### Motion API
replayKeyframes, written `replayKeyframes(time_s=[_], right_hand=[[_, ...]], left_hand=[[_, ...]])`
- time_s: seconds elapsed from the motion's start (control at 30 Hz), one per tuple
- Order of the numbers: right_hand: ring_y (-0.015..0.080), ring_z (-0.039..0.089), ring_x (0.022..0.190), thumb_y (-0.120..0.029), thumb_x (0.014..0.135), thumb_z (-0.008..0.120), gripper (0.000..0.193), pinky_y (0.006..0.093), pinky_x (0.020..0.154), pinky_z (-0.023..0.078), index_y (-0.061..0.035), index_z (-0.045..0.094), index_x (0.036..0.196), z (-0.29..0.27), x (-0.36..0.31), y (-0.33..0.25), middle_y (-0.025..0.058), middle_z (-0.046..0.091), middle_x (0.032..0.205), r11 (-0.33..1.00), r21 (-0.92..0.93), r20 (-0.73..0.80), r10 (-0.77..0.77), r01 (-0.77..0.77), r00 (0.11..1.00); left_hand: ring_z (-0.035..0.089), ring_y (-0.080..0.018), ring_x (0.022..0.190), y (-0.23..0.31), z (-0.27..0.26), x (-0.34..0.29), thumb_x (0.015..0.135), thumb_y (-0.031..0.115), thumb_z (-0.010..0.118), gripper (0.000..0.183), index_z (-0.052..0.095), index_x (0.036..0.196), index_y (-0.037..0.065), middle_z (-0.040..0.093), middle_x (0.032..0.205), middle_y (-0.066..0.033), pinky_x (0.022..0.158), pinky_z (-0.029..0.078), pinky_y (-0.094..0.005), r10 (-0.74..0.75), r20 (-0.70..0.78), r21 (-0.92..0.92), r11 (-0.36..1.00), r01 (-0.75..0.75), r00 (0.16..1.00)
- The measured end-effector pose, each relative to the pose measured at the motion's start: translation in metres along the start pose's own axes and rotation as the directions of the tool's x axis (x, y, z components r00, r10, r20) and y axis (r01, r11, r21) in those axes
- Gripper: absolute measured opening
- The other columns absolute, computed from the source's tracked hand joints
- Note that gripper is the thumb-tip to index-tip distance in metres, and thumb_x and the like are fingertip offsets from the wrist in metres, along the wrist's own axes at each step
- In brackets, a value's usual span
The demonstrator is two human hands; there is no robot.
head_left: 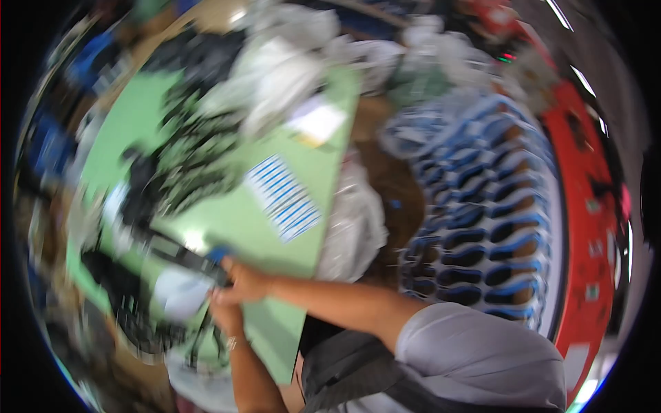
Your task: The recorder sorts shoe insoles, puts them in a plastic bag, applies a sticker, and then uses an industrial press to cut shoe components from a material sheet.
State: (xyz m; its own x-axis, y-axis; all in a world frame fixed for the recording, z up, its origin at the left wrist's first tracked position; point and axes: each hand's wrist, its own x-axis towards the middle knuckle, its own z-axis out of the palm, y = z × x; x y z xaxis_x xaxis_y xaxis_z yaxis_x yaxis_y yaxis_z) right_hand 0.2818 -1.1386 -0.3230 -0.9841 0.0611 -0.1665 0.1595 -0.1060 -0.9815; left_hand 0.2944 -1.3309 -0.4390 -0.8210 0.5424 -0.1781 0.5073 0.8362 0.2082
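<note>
Over the left part of a green table (pixel 275 258), my two hands are close together at one end of a long dark strip (pixel 182 253). My right hand (pixel 244 281) is closed on that end, beside a small blue piece (pixel 218 253). Just below it, my left hand (pixel 226 303) has its fingers closed; motion blur hides what is in them. A band circles my left wrist. Next to my hands lies a rounded white piece (pixel 180 292), and thin dark straps (pixel 203 337) hang nearby.
Rows of dark cut pieces (pixel 200 162) and a blue-striped white sheet (pixel 284 197) lie on the table. White plastic bags (pixel 279 79) cover its far end. To the right, a white sheet with blue-edged sole-shaped cutouts (pixel 482 220) stands before a red surface (pixel 585 227).
</note>
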Motion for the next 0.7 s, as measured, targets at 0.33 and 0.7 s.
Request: replayKeyframes(time_s=[0.33,0.7], right_hand=[[0.037,0.053,0.094,-0.04,0.078,0.071,0.046,0.0411,0.082,0.044,0.0035,0.063,0.092,-0.218,-0.193,-0.12,0.024,0.052,0.102,0.914,-0.346,-0.331,0.093,-0.212,0.939],[0.0314,0.057,0.099,-0.055,0.074,0.072,0.073,0.038,0.086,0.047,0.0004,0.061,0.118,-0.399,-0.542,-0.32,0.0221,0.049,0.116,0.829,0.12,-0.988,0.047,-0.546,-0.144]], left_hand=[[0.063,-0.039,0.087,0.112,-0.131,0.06,0.089,0.025,0.06,0.046,0.047,0.118,-0.007,0.062,0.099,-0.0282,0.074,0.051,-0.0443,-0.231,0.274,-0.357,0.877,0.322,0.933],[0.057,-0.0264,0.087,0.399,-0.195,0.133,0.084,0.015,0.056,0.028,0.059,0.104,-0.005,0.06,0.103,-0.0159,0.077,0.047,-0.0367,0.395,0.383,-0.608,0.788,-0.094,0.835]])
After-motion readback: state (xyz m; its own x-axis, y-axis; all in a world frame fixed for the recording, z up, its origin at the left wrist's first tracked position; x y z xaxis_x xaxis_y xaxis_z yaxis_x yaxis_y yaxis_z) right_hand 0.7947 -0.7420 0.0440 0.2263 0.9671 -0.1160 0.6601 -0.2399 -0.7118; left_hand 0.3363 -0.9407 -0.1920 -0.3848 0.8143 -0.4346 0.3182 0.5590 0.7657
